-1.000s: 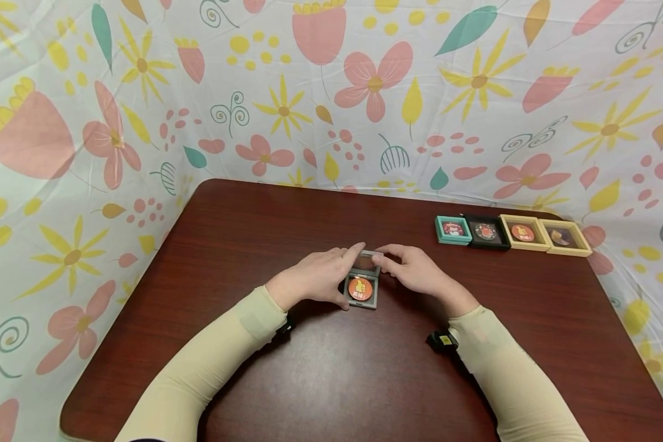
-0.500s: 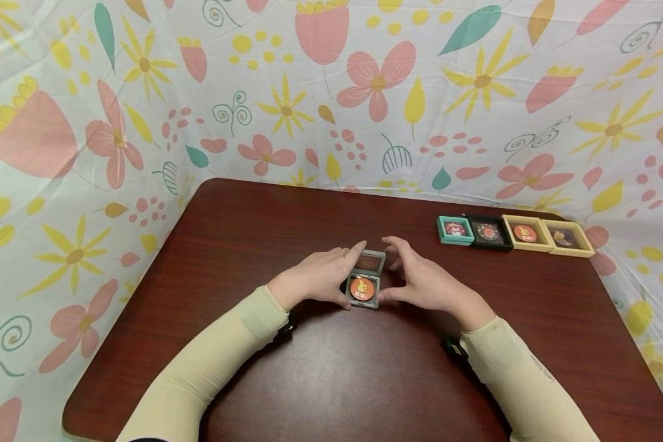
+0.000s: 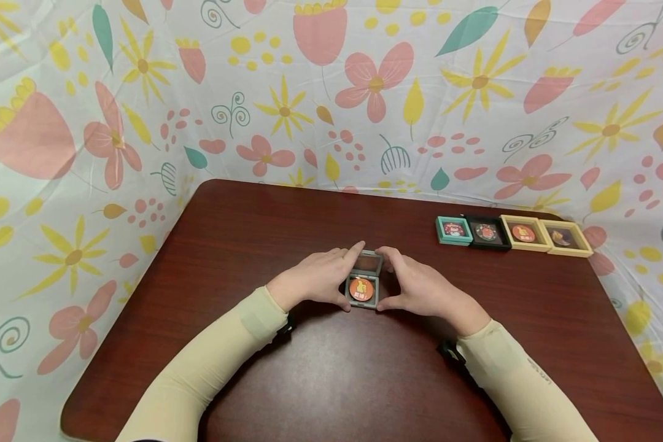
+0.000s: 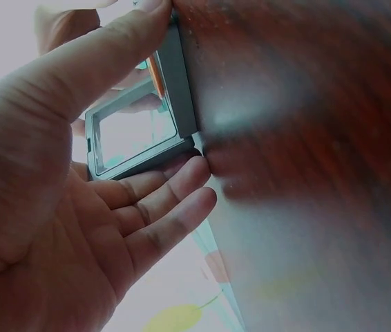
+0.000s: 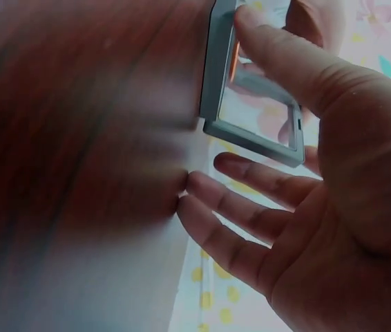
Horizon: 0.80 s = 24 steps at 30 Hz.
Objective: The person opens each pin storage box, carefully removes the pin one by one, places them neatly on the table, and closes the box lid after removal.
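Left hand (image 3: pixel 321 275), right hand (image 3: pixel 422 286) seemingly holding gray case (image 3: pixel 366 275).

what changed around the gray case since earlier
The right hand let go of the lid; its thumb moved toward the person, to the near right corner of the base, then its fingers closed back in. Unchanged: left hand, open gray hinged case, orange badge, four display frames.

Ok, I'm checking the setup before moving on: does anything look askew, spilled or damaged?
One thing: the rightmost yellow case sits at the right edge of the table, and may slightly overhang; the head view can't settle that. Otherwise nothing stands out: no spill or damage shows. The gray case is open, orange badge inside.
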Motion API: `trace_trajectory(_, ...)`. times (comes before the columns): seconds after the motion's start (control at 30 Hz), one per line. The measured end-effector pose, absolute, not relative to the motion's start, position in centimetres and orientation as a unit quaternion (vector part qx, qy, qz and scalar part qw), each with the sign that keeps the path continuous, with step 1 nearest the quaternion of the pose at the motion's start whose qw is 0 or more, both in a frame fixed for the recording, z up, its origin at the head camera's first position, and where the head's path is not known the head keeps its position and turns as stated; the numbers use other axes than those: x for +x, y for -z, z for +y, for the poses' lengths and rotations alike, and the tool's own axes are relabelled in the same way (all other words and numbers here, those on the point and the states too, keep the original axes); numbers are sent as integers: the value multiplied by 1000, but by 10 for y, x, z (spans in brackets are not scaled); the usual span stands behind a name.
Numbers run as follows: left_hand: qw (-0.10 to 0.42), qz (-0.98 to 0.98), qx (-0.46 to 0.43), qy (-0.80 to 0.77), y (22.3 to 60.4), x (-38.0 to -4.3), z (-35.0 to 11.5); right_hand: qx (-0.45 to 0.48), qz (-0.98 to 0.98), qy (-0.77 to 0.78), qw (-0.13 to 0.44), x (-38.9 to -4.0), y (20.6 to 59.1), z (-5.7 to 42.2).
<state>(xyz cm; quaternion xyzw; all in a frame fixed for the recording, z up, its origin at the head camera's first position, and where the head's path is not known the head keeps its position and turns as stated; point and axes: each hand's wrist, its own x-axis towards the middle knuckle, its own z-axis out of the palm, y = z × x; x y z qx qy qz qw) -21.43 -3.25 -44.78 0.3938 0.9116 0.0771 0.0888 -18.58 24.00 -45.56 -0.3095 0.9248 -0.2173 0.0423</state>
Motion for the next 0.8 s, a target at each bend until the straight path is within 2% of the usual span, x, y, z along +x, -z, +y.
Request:
trace_trajectory(0.37,83,912,395,-74,450,-215,-32,-307,931,195,29,-182,456,237)
trace_trajectory(0.63,123,909,386,-104,442,-214,-36,-307,933,188,25,-183,457,236)
trace_trajectory(0.8,118,912,374,-116,432,-219,-43,-308,932,188,24,-183,457,236)
